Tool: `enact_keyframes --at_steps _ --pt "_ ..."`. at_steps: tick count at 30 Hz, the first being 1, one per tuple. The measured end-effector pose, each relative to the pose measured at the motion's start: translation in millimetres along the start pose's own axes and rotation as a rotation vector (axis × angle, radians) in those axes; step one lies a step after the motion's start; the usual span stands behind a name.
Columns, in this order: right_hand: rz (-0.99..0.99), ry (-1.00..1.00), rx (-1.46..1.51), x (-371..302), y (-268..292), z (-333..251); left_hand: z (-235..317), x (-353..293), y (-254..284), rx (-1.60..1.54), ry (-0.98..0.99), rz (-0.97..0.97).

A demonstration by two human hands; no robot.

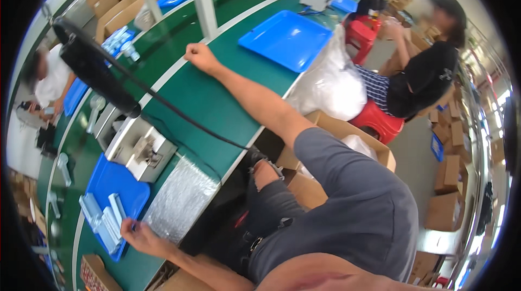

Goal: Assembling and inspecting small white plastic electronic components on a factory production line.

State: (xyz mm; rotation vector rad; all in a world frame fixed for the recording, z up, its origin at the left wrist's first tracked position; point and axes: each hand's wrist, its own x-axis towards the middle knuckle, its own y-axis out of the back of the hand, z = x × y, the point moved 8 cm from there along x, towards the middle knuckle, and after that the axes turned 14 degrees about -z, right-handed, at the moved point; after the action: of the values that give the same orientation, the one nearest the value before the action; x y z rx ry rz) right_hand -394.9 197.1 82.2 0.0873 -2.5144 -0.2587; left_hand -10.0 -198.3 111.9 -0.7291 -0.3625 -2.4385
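My left hand (143, 237) reaches to the edge of a blue tray (133, 185), its fingers partly bent and apart beside several long pale-blue plastic pieces (106, 220). I see nothing held in it. My right hand (201, 58) is closed in a loose fist over the green work surface (217, 96), near its white line, and nothing shows in it. Between the hands stands a white box-shaped device (141, 150) with a metal fixture on its front. A black electric screwdriver (92, 68) hangs above it on a cable.
Silvery bubble wrap (182, 199) lies at the near edge. Another blue tray (285, 40) is farther right, beside a large clear plastic bag (331, 85). A person sits on a red stool (380, 120). A cardboard box (374, 150) stands by my right arm; a metal post (202, 3) rises beyond.
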Motion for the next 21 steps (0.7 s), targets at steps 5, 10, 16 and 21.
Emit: enact_keyframes --at_steps 5,10,16,21 --pt "-0.043 0.041 -0.282 16.3 7.0 -2.7 -27.2 7.9 31.1 0.172 -0.125 -0.010" --pt "-0.029 -0.146 0.171 14.7 -22.0 13.7 -51.6 4.6 40.6 0.157 0.030 -0.105" --pt "-0.247 -0.159 -0.045 0.3 -29.2 -1.1 40.0 -33.0 -106.7 -0.106 0.465 -1.343" --pt "-0.310 -0.278 -0.039 -7.9 -28.4 1.4 81.9 -62.2 -171.0 0.015 0.285 -1.959"
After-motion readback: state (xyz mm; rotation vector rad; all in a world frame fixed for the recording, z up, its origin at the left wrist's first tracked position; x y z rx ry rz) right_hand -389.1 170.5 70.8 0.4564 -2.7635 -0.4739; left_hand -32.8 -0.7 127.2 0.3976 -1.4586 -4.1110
